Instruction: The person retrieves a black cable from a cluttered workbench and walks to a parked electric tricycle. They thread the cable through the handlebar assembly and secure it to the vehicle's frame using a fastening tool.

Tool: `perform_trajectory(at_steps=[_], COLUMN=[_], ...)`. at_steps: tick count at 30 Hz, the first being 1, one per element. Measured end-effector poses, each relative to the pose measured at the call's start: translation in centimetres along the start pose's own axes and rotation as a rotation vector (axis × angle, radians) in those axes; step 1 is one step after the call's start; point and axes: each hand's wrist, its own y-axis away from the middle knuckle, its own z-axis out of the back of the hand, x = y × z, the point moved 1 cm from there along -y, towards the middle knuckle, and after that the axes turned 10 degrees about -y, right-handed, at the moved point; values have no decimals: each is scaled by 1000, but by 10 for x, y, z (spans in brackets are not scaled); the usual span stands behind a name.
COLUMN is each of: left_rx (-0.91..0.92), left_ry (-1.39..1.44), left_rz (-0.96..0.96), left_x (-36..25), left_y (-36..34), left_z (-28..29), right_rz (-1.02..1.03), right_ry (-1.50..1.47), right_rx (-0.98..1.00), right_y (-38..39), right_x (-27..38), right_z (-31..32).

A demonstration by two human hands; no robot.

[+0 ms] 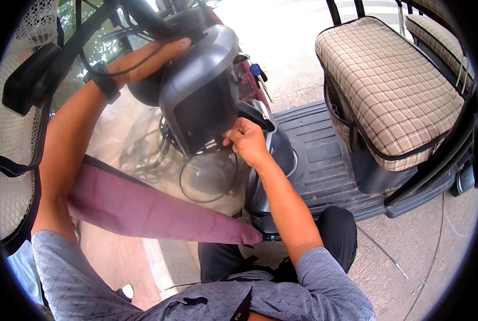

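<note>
Pale pavement (410,235) lies around an open vehicle. Its ribbed black floorboard (316,152) runs left to right. A checked tan seat (388,85) stands over the floorboard's right part, on a dark base. Left of the floorboard, a clear plastic sheet (116,142) shows cables through it, blurred. Purple cloth (153,208) slants along the sheet's near side, its narrow end close to the floorboard's near left corner.

Grey-black housing (201,115) sits beyond the floorboard's left edge, tilted, broad dark face toward the wearer. Both hands are at it, well apart from each other. Left hand (174,50) reaches behind its upper left side, thumb raised near the top; fingers hidden, so cannot tell whether they grip. Right hand (247,140) is at its lower right corner, fingers curled and drawn together; what they pinch, if anything, cannot be made out.

Thin black cable (180,179) hangs in a loop below the housing. Dark watch (105,82) on the left wrist. Keys with a blue head (256,70) hang just right of the housing.
</note>
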Motion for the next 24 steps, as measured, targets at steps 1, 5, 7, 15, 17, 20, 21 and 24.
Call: perform_trajectory(at_steps=[1,5,7,15,17,20,21,24], left_rx=[2,-38,-11,36,70,87,66,27], left_ry=[6,53,53,-219,-89,50,2,-102], left_rz=[22,-37,-98,-153,-89,19,26,-43], left_x=[0,-10,-21,-14,-10,-20,-20,-17], left_y=[-1,0,5,3,3,7,8,5], left_z=[-1,-8,-5,5,7,0,-1,-2], right_rz=[0,3,2,35,12,8,14,10], right_ry=[-4,-7,-10,-89,-89,-61,-46,-51], right_rx=[0,3,10,47,56,44,39,48], right_y=[0,0,0,3,2,2,1,2], right_x=[0,2,2,4,3,3,4,7], right_z=[-1,2,3,2,3,4,3,2])
